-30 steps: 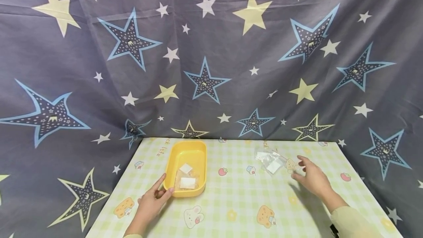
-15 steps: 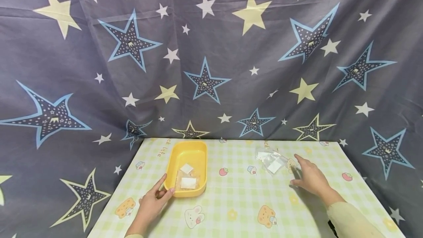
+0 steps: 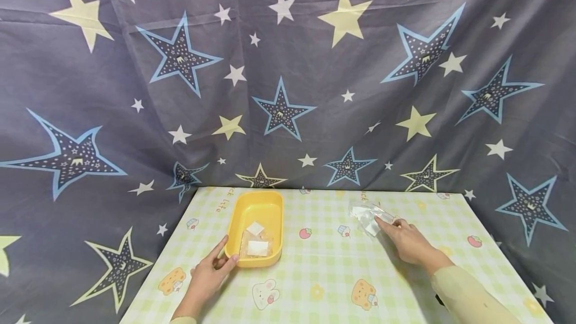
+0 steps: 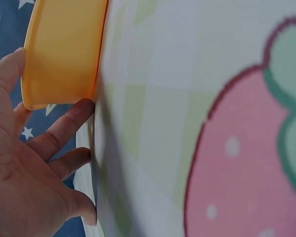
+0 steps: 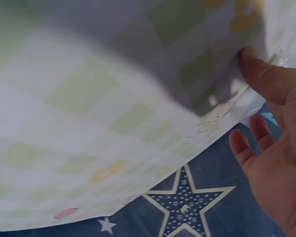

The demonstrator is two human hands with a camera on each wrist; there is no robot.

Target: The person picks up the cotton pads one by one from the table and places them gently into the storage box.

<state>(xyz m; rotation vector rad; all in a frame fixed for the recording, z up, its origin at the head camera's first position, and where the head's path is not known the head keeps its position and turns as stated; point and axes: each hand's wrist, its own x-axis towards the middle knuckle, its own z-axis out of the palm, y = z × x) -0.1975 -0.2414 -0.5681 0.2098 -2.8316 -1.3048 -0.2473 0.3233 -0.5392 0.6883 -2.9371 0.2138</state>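
A yellow plastic tray (image 3: 260,206) stands at the left of the table, with small clear packets (image 3: 258,248) bearing white labels inside its near end. My left hand (image 3: 208,275) holds the tray's near left corner, thumb at the front and fingers along the side. In the left wrist view the tray wall (image 4: 64,59) meets the spread fingers (image 4: 64,131). At the right, my right hand (image 3: 407,241) reaches over clear plastic packets (image 3: 361,211) with white labels, index fingertip right at them. The right wrist view has its thumb (image 5: 266,74) apart from the other fingers.
A green checked tablecloth (image 3: 324,269) printed with bears, a rabbit and strawberries covers the table. Behind hangs a dark curtain (image 3: 306,64) patterned with stars, close to the table's back edge.
My right hand has moved left and over the clear packets, from beside them. The left hand stays at the tray's corner, and the tray has not moved.
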